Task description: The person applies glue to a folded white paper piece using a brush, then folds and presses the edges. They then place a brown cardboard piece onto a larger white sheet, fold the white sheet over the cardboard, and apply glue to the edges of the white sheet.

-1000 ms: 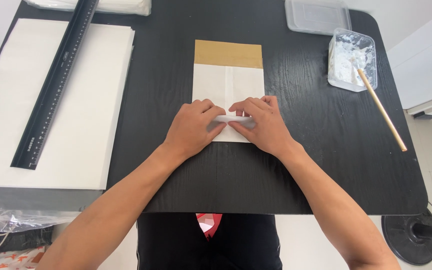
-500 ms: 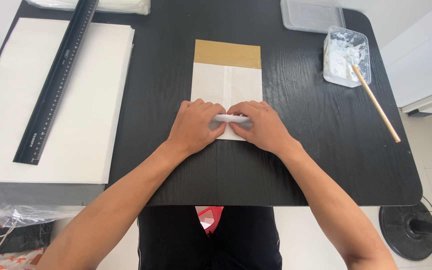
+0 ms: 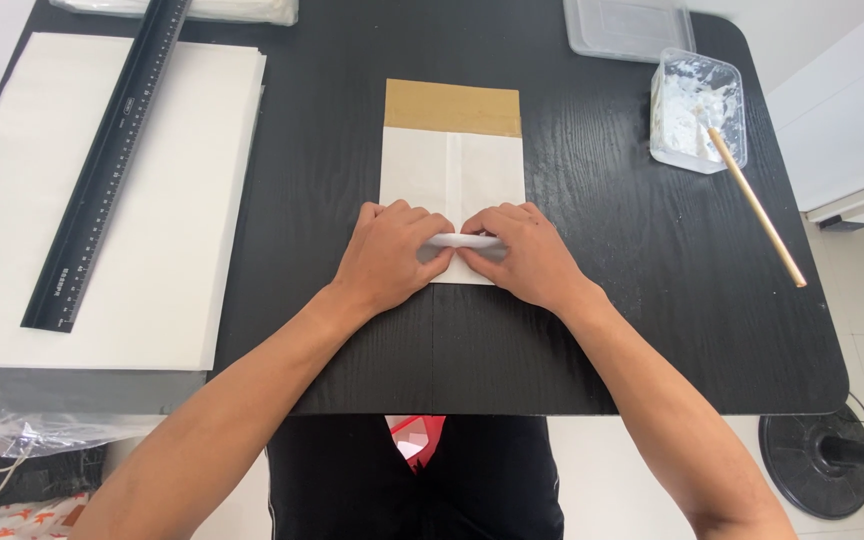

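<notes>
where the black wood-grain table (image 3: 572, 330) fills most of the head view, a broad stack of white paper sheets (image 3: 167, 250) lies along its left side with a long black ruler (image 3: 102, 170) laid aslant on top. at the middle of the table lies a flat white paper bag with a brown band across its far end (image 3: 452, 165). both hands rest on the bag's near end: the left hand (image 3: 387, 255) and the right hand (image 3: 522, 255) meet knuckle to knuckle, each grip closed, fingers pinching a small raised fold of white paper (image 3: 462, 241) between them. at the far right stands a clear plastic tub of white paste (image 3: 697, 110), a thin wooden stick (image 3: 757, 205) leaning out of it, and just beyond it a clear plastic lid (image 3: 627, 25).
</notes>
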